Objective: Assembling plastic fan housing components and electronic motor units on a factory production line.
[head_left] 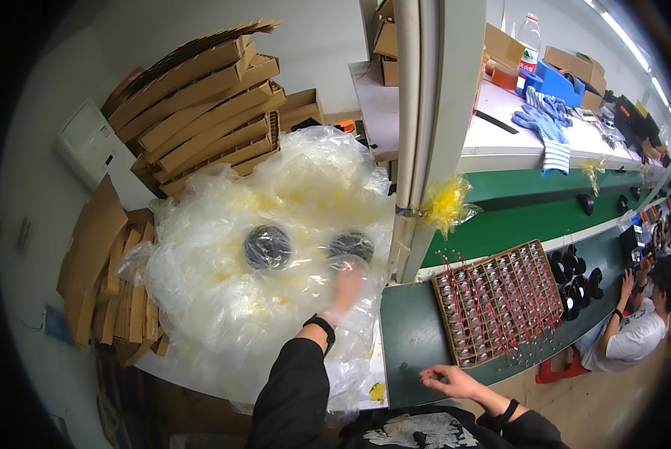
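My left hand [347, 286] reaches inside a clear plastic bag [276, 318] in the heap on the left table. Its fingers blur under the film, close to a black round part [350, 245], and whether they grip it cannot be made out. Another black round part [267, 247], also under plastic, lies to the left of it. My right hand [451, 381] hovers by the near edge of the dark green bench, its fingers loosely bent and apart, holding nothing. Just beyond it stands a divided cardboard tray [455, 352] filled with small metal round parts trailing red wires.
Stacked cardboard trays [193, 112] rise behind the bags. A post [418, 150] with yellow plastic ties [449, 206] separates both work surfaces. Black round parts [575, 288] sit right of the wired tray. A co-worker [638, 322] sits farther right. Blue gloves [543, 123] lie on the shelf.
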The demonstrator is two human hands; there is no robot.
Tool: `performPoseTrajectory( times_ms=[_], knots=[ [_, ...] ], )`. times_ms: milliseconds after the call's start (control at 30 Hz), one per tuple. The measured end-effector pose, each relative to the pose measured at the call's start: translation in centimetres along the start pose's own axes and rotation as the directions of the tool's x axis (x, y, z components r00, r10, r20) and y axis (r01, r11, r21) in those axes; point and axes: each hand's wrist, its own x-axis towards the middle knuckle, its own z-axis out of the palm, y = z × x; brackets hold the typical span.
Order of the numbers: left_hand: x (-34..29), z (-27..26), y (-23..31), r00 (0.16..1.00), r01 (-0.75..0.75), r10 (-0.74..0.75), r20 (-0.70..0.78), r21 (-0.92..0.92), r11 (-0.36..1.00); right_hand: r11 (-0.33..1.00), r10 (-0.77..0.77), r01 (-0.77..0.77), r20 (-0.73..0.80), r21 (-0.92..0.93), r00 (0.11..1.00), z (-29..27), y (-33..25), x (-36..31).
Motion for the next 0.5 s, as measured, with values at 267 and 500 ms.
performPoseTrajectory(
  times_ms=[267, 500],
  knots=[
    [-5.5, -15.2, -1.8, 0.991, 0.016, -0.057, -0.124, -0.307, 0.952, 0.877, -0.082, 0.139, -0.14, 0.46, 0.987, -2.6, -3.3, 11.7],
    [-13.3, -18.4, -2.2, 0.951, -0.095, -0.064, -0.303, -0.483, 0.871, 0.982, 0.011, 0.027, -0.205, 0.186, 0.979, -0.2, -4.6, 23.8]
  ],
)
